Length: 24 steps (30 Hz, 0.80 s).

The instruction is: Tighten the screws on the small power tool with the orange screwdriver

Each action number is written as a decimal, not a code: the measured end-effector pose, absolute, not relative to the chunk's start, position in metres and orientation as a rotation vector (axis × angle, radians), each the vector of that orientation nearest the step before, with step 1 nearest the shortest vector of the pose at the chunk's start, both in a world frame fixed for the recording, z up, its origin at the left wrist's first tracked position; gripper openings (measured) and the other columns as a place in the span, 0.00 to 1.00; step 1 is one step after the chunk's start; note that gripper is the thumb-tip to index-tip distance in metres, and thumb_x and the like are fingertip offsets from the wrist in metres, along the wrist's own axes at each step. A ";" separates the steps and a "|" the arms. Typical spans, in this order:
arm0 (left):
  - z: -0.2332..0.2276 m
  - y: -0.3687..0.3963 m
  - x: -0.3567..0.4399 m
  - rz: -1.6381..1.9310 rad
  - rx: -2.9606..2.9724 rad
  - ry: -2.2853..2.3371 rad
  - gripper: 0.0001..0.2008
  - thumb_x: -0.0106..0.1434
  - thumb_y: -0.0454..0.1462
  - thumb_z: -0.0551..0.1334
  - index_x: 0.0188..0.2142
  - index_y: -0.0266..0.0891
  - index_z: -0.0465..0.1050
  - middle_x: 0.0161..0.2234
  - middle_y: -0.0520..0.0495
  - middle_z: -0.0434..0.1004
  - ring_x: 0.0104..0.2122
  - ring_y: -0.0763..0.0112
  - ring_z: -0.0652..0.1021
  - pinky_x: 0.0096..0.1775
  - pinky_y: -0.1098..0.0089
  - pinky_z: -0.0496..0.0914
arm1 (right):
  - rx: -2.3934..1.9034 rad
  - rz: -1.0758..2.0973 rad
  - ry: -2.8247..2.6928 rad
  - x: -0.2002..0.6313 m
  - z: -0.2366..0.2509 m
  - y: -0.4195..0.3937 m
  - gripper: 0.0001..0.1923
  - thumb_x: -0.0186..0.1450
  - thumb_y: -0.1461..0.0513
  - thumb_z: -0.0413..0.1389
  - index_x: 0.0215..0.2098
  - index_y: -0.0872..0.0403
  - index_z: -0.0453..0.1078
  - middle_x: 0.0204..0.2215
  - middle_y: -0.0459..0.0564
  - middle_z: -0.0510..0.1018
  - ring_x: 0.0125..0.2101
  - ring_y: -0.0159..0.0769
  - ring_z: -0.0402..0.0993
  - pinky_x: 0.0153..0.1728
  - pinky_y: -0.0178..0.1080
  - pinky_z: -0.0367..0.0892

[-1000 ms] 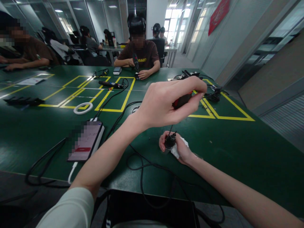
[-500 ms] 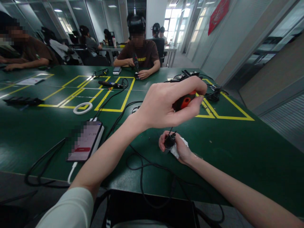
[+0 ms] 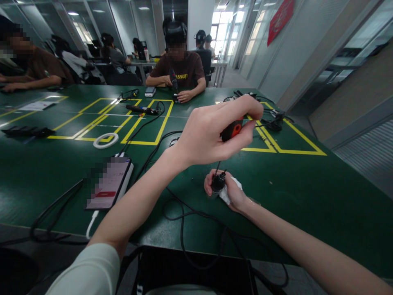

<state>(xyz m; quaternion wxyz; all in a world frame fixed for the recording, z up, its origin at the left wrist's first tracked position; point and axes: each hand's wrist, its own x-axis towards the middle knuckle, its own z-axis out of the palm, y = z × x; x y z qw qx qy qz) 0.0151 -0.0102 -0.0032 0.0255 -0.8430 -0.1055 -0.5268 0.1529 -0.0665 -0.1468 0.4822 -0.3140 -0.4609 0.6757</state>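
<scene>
Green desk [image 3: 307, 192] with yellow line markings, in an open office; other people sit at its far side.

Left hand [image 3: 215, 133]: raised above the desk, fingers wrapped tight round the red-and-black handle of a screwdriver [image 3: 231, 129]. Long axis runs steeply, handle up and to the right, thin shaft pointing down and to the left; tip meets the top of a small black part [image 3: 217, 182].

Right hand [image 3: 229, 190]: resting on the desk, fingers closed round the small black part together with a white cloth [image 3: 229, 196], directly below the left hand.

Nearby: phone [image 3: 107, 182] lying flat to the left with a white cable; black cable [image 3: 184, 217] looping across the near edge; white ring [image 3: 105, 140] farther left.

Change from half a second ago: less of the handle's orange face shows between the fingers; both hands keep their places.
</scene>
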 end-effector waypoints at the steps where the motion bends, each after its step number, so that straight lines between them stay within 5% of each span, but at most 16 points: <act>1: -0.003 -0.010 0.015 -1.633 -2.603 -0.324 0.04 0.70 0.34 0.59 0.41 0.42 0.73 0.35 0.49 0.83 0.34 0.70 0.84 0.36 0.69 0.76 | -0.766 1.647 -1.123 0.153 -0.147 -0.066 0.22 0.66 0.46 0.59 0.24 0.53 0.71 0.16 0.48 0.74 0.20 0.37 0.68 0.26 0.39 0.64; 9: -0.001 -0.013 0.015 -1.623 -2.629 -0.335 0.11 0.71 0.37 0.56 0.32 0.43 0.72 0.27 0.51 0.80 0.30 0.69 0.83 0.34 0.68 0.76 | -0.743 1.652 -1.122 0.153 -0.150 -0.066 0.21 0.66 0.47 0.57 0.25 0.53 0.71 0.17 0.48 0.74 0.20 0.37 0.67 0.26 0.39 0.63; 18: -0.002 -0.011 0.016 -1.745 -2.583 -0.249 0.07 0.71 0.32 0.57 0.42 0.40 0.75 0.36 0.49 0.85 0.29 0.75 0.82 0.35 0.72 0.75 | -0.742 1.654 -1.123 0.154 -0.152 -0.065 0.20 0.68 0.48 0.56 0.25 0.53 0.70 0.17 0.48 0.75 0.20 0.37 0.68 0.27 0.39 0.63; 24: -0.002 -0.010 0.013 -1.654 -2.635 -0.319 0.09 0.71 0.37 0.57 0.33 0.43 0.72 0.26 0.53 0.79 0.25 0.73 0.79 0.32 0.70 0.74 | -0.736 1.663 -1.110 0.154 -0.152 -0.065 0.21 0.68 0.48 0.56 0.26 0.54 0.71 0.17 0.49 0.75 0.21 0.37 0.68 0.27 0.38 0.63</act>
